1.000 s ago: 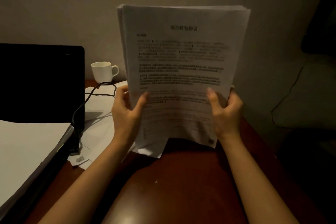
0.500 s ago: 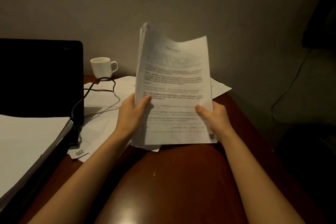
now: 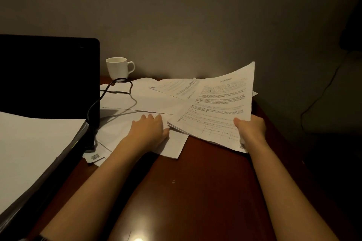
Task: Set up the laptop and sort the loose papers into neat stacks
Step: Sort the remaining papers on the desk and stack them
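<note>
On the dark red glossy wooden worktop, our left hand lies spread on loose white sheets; our right hand pinches the printed paper sheaf, which could fan apart. Further back, the black laptop has its thin black cable across the pages, ready to snag.

From my seat at the feed I see two bare forearms reaching in from the bottom edge, with no sleeve on either one as far up as the head view goes. The left hand and the right hand wear no gloves and no rings that I can make out. At the lower left corner a dark band crosses the left arm; the dim light hides what it is.
</note>
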